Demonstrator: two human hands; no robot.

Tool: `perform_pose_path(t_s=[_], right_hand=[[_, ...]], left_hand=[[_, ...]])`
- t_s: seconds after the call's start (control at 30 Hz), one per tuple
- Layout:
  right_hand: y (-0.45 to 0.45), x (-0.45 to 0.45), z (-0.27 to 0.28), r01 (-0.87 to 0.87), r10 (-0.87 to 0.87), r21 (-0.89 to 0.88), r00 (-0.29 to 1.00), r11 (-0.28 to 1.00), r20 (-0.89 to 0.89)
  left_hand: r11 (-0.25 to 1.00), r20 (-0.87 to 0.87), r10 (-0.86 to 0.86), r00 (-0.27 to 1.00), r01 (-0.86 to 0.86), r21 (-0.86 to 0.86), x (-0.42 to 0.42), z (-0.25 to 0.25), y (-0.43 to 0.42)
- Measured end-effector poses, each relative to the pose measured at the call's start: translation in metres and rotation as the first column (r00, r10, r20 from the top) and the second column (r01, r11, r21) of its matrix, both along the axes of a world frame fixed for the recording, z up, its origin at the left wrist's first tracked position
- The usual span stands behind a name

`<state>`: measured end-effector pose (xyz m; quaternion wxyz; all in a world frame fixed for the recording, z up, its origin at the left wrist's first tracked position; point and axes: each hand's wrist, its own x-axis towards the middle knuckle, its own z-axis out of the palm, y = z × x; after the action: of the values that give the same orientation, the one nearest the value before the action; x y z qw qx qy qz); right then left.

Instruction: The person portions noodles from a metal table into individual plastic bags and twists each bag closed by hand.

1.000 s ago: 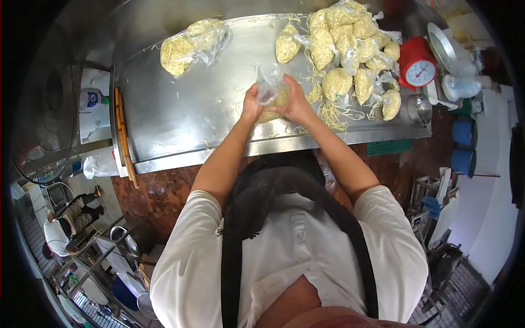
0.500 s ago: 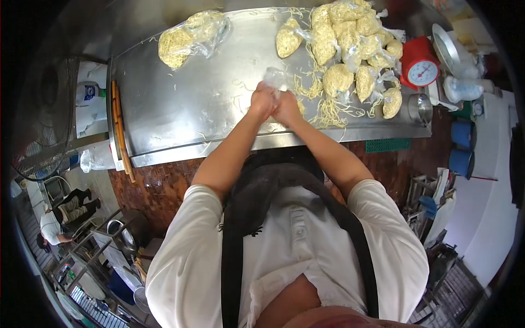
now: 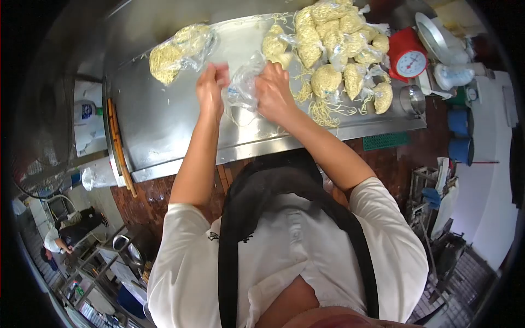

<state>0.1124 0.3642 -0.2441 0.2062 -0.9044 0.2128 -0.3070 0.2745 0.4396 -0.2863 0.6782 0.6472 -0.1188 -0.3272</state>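
My right hand (image 3: 276, 94) is closed on a clear plastic bag (image 3: 244, 87), whose crumpled film spreads out to the left of my fingers. Pale yellow noodles (image 3: 282, 58) show just beyond that hand; whether they are inside the held bag I cannot tell. To the left of the film is my left hand (image 3: 210, 90), with its fingers smeared by motion. A thin pale loop hangs below the bag. Behind my right hand lies another bagged bundle of noodles (image 3: 272, 39) on the steel table (image 3: 156, 117).
Several bagged noodle portions (image 3: 326, 81) are heaped at the right, with loose strands (image 3: 322, 115) in front. A larger noodle bag (image 3: 165, 63) lies back left. A red scale (image 3: 407, 57) and a metal bowl (image 3: 412, 99) stand far right. Wooden sticks (image 3: 117, 139) line the left edge.
My hands have moved apart from being close together, the left going up and left. The plastic bag now hangs spread between them from my right hand. The whole view has shifted slightly.
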Motion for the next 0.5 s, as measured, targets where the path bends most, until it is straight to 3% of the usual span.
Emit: perform_pose_path(t_s=[0.03, 0.1, 0.13, 0.2, 0.27, 0.3, 0.33, 0.37, 0.4, 0.47, 0.5], right_hand=[[-0.004, 0.001, 0.009, 0.029, -0.029, -0.007, 0.999, 1.0, -0.018], [-0.003, -0.008, 0.013, -0.051, 0.063, 0.083, 0.986, 0.995, -0.153], [-0.001, -0.01, 0.014, -0.098, 0.126, 0.135, 0.967, 0.986, -0.219], [0.009, -0.017, -0.024, -0.186, 0.211, 0.137, 0.958, 0.973, -0.192], [0.019, -0.045, -0.037, -0.314, 0.333, 0.222, 0.941, 0.923, -0.051], [0.014, -0.059, -0.051, -0.234, 0.271, 0.615, 0.962, 0.753, 0.035], [0.009, -0.075, -0.066, -0.15, 0.18, 0.893, 0.98, 0.424, 0.08], [0.008, -0.084, -0.074, -0.073, 0.075, 0.997, 0.994, 0.002, 0.073], [0.006, -0.082, -0.075, -0.069, 0.116, 0.997, 0.991, -0.041, 0.073], [-0.004, -0.076, -0.073, -0.059, 0.19, 0.991, 0.978, -0.122, 0.082], [0.005, -0.066, -0.065, -0.021, 0.156, 0.997, 0.988, 0.07, 0.01]], left_hand=[[0.992, -0.161, -0.125, 0.979, 0.128, 0.011, -0.01, 0.012, 0.006], [0.929, -0.475, -0.329, 0.816, 0.37, -0.008, -0.044, 0.03, 0.024], [0.96, -0.665, -0.276, 0.694, 0.232, -0.156, -0.065, 0.037, 0.024], [0.946, -0.792, -0.297, 0.533, 0.053, -0.32, -0.068, -0.021, 0.019], [0.961, -0.828, -0.235, 0.51, -0.008, -0.277, -0.081, -0.013, 0.012], [0.966, -0.845, -0.201, 0.496, -0.041, -0.254, -0.084, -0.011, 0.011], [0.967, -0.792, -0.24, 0.562, 0.064, -0.248, -0.083, -0.022, 0.018], [0.959, -0.735, -0.283, 0.617, 0.17, -0.227, -0.081, -0.042, 0.028], [0.941, -0.675, -0.334, 0.658, 0.279, -0.193, -0.079, -0.047, 0.037], [0.79, -0.333, -0.558, 0.761, 0.609, 0.067, -0.065, -0.047, 0.045], [0.669, -0.135, -0.695, 0.706, 0.704, 0.237, -0.053, -0.037, 0.044]])
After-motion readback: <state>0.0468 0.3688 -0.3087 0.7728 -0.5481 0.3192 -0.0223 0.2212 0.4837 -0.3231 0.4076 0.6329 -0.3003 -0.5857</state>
